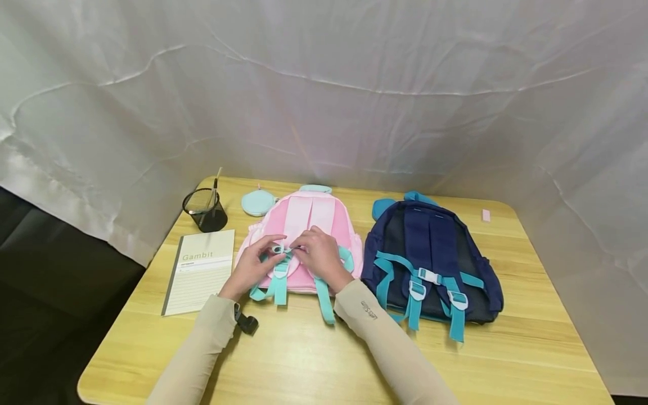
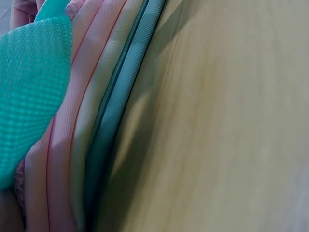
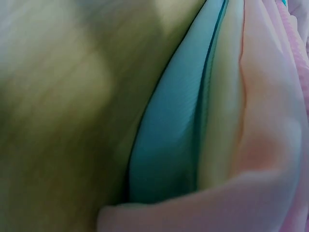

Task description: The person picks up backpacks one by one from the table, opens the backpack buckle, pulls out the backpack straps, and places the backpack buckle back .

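Note:
On the table lies a pink backpack [image 1: 340,219], its back panel and turquoise straps [image 1: 280,288] facing up. Over its middle, my left hand [image 1: 255,264] pinches a small pale buckle [image 1: 277,249] on a turquoise strap between thumb and fingers. Close beside it, my right hand [image 1: 321,253] pinches the strap at the buckle's other side; its fingertips partly hide that piece. Whether the buckle's halves are joined I cannot tell. A turquoise strap [image 2: 34,92] fills the left of the left wrist view. In the right wrist view, only the backpack's layered side [image 3: 169,135] shows clearly.
A navy backpack [image 1: 372,256] with blue straps and a white buckle [image 1: 429,275] lies to the right. At left are a notebook [image 1: 202,275] and a black mesh pen holder [image 1: 212,218]. A round pale-blue pouch [image 1: 258,202] sits behind; a pink eraser-like block [image 1: 486,215] lies far right.

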Motion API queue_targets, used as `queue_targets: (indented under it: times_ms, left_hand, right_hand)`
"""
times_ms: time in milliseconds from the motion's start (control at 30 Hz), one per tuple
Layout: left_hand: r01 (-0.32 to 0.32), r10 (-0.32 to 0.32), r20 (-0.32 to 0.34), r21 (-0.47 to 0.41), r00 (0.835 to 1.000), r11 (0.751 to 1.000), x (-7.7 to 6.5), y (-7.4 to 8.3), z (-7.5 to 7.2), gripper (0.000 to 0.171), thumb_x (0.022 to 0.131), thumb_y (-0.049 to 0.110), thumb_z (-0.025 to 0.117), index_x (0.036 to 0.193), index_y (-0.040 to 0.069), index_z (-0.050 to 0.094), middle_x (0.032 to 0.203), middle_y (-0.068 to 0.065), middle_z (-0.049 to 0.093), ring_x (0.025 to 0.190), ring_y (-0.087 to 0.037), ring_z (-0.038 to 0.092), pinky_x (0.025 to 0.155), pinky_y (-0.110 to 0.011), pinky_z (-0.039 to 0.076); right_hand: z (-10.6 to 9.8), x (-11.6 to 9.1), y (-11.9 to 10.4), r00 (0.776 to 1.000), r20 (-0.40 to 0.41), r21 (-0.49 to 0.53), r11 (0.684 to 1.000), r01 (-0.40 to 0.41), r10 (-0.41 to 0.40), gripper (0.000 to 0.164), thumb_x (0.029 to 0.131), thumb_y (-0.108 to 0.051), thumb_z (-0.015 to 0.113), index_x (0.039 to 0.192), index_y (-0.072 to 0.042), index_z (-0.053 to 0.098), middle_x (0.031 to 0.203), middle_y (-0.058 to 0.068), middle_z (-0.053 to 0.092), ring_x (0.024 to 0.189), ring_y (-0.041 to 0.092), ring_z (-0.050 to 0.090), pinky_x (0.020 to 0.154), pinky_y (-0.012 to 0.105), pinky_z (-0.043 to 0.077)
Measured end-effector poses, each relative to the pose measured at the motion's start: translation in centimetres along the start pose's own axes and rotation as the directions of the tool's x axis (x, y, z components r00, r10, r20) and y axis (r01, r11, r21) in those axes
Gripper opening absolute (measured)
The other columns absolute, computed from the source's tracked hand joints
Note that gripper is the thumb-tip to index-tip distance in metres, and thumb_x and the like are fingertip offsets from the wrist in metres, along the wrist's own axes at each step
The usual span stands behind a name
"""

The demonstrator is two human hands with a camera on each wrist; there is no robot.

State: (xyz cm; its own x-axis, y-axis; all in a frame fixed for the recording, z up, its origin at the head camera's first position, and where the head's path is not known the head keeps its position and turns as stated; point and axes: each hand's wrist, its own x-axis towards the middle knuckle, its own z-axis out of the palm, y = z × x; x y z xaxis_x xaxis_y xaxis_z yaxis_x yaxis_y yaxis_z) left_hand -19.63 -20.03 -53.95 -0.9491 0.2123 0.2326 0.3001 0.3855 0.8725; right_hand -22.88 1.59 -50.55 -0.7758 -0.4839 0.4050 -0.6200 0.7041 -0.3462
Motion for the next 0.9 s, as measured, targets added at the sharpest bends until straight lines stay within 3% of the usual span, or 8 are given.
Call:
queue_targets:
  times_ms: [267, 633, 900]
  left_hand:
    - [-0.007, 0.007, 0.007, -0.036, 1.000, 0.999, 0.02, -0.03, -0.03, 0.046, 0.098, 0.022, 0.073, 0.142, 0.023, 0.060, 0.104, -0.003, 0.075, 0.086, -0.017, 0.064, 0.073, -0.027, 0.052]
    - [0.025, -0.024, 0.014, -0.043, 1.000, 0.999, 0.13, 0.02, 0.07, 0.048, 0.099, 0.012, 0.071, 0.144, 0.016, 0.057, 0.097, -0.012, 0.070, 0.084, -0.019, 0.058, 0.074, -0.027, 0.047]
    - [0.028, -0.028, 0.005, -0.037, 1.000, 0.999, -0.04, 0.06, 0.19, 0.045, 0.098, 0.017, 0.073, 0.141, 0.024, 0.059, 0.101, -0.004, 0.072, 0.084, -0.016, 0.059, 0.076, -0.026, 0.049]
  right_hand:
    - [-0.17, -0.17, -0.04, 0.998, 0.042, 0.034, 0.999, -0.037, 0.035, 0.011, 0.091, -0.027, 0.082, 0.102, -0.025, 0.084, 0.092, -0.010, 0.076, 0.087, 0.011, 0.064, 0.073, 0.031, 0.054]
    - [-0.02, 0.21, -0.57, 0.999, 0.017, 0.017, 0.999, 0.050, -0.050, 0.008, 0.093, -0.026, 0.080, 0.099, -0.023, 0.084, 0.093, -0.008, 0.076, 0.090, 0.012, 0.067, 0.079, 0.032, 0.057]
    - [0.13, 0.35, -0.66, 0.996, -0.034, 0.033, 0.995, 0.089, -0.088, 0.006, 0.093, -0.025, 0.080, 0.098, -0.023, 0.084, 0.092, -0.009, 0.076, 0.086, 0.011, 0.067, 0.076, 0.030, 0.056]
